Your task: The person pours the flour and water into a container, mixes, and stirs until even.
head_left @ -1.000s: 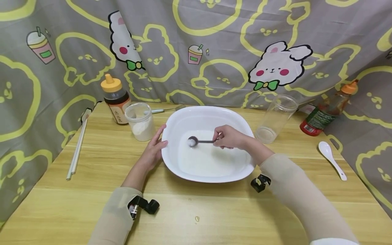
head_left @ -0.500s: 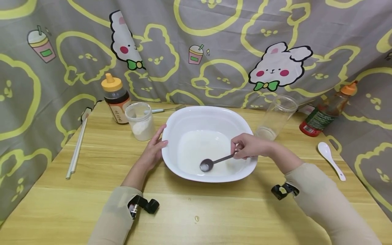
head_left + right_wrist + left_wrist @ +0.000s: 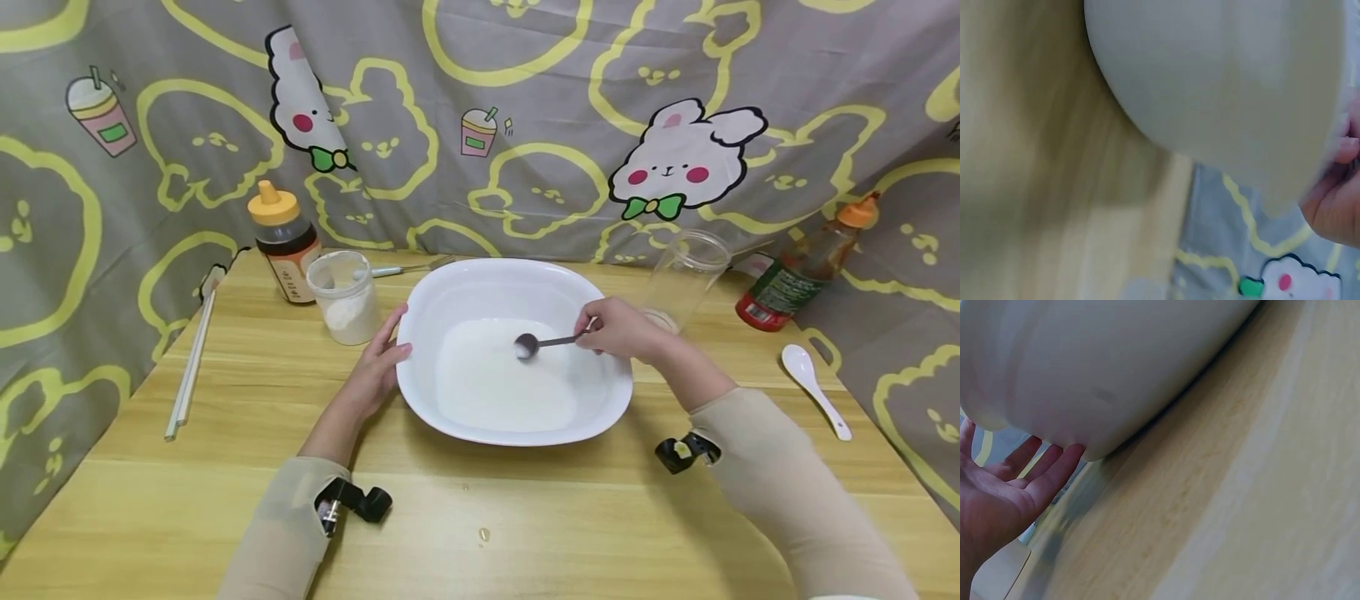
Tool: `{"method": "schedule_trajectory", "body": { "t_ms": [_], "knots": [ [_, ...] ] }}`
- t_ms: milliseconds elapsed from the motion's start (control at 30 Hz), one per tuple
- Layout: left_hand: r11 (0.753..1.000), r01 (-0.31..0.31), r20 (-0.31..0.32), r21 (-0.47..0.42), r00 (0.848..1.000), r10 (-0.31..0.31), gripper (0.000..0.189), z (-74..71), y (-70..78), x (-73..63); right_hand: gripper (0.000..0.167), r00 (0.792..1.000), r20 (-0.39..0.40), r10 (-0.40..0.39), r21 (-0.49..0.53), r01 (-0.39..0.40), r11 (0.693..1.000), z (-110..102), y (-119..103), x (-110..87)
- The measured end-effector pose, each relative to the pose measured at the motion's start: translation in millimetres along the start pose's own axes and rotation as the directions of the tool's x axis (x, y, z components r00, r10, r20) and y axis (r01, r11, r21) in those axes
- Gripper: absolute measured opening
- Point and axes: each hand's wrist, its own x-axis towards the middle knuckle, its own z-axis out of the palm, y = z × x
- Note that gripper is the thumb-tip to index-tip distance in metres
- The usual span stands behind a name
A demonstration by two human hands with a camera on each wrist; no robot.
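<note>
A white basin [image 3: 517, 271] stands mid-table with milky white liquid [image 3: 495, 383] in it. My left hand [image 3: 373, 371] holds its left side, the thumb at the rim; in the left wrist view, the other fingertips touch the outer wall. My right hand [image 3: 618, 329] pinches the handle end of a small dark round-bowled spoon [image 3: 527, 347]. The spoon is over the liquid, with something whitish in its bowl; whether it touches the surface I cannot tell. In the right wrist view, the basin's wall [image 3: 1210, 81] hides much of the right hand [image 3: 1338, 194].
Behind the left hand stand a jar of white powder [image 3: 348, 312] and a yellow-capped bottle [image 3: 283, 242]. A fork [image 3: 405, 268] lies behind. Chopsticks [image 3: 191, 367] lie left. To the right are a clear jar [image 3: 686, 279], a sauce bottle [image 3: 802, 275] and a white spoon [image 3: 813, 392].
The spoon and right hand have gone right and toward the front, then back toward the far side of the basin. The left hand has stayed at the basin's left side.
</note>
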Motion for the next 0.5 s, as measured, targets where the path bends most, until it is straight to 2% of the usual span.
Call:
{"method": "schedule_trajectory", "body": {
  "t_ms": [167,367,500],
  "knots": [
    [1.0,0.006,0.002,-0.006,1.0,-0.006,0.064,0.8,-0.6,0.1,0.01,0.996,0.088,-0.006,0.125,-0.005,0.992,18,-7,8.8],
    [1.0,0.007,-0.005,-0.004,1.0,-0.007,0.063,1.6,-0.4,0.0,0.004,0.978,0.197,-0.067,0.092,0.05,0.995,25,-13,-3.0],
    [1.0,0.001,-0.006,0.001,1.0,-0.001,0.063,0.8,-0.4,0.0,0.005,0.969,0.223,-0.111,0.049,0.102,0.994,18,-9,-15.7]
  ]
}}
